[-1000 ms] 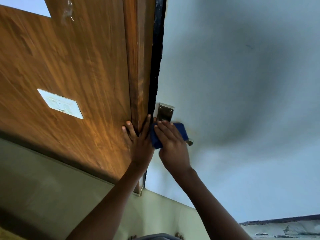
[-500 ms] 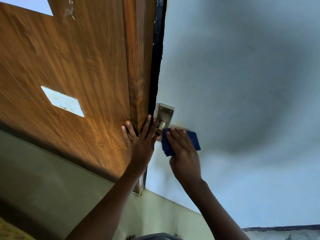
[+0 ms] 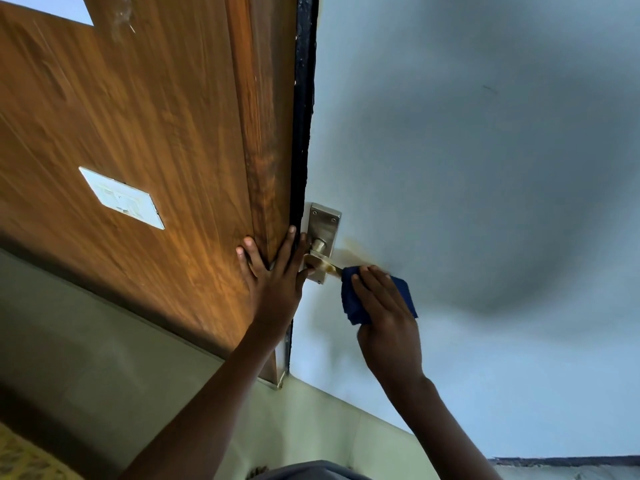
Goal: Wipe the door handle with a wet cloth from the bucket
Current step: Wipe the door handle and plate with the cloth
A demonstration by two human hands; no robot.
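Blue cloth on the brass lever

Right hand [image 3: 388, 317] clutches the nubby cloth [image 3: 356, 306] around the handle [image 3: 323, 265]; left hand [image 3: 277, 278] lies flat, fingers spread, on the wood-grain frame [image 3: 263, 150].

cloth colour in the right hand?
Dark blue cloth, gripped by the right hand; head view, the only one.

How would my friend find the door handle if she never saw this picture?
Find the pale grey door on the right, next to the brown wooden frame. Near its dark edge sits a metal plate with screws. The door handle is the shiny brass lever sticking out from that plate, between the left hand and the right hand's blue cloth.
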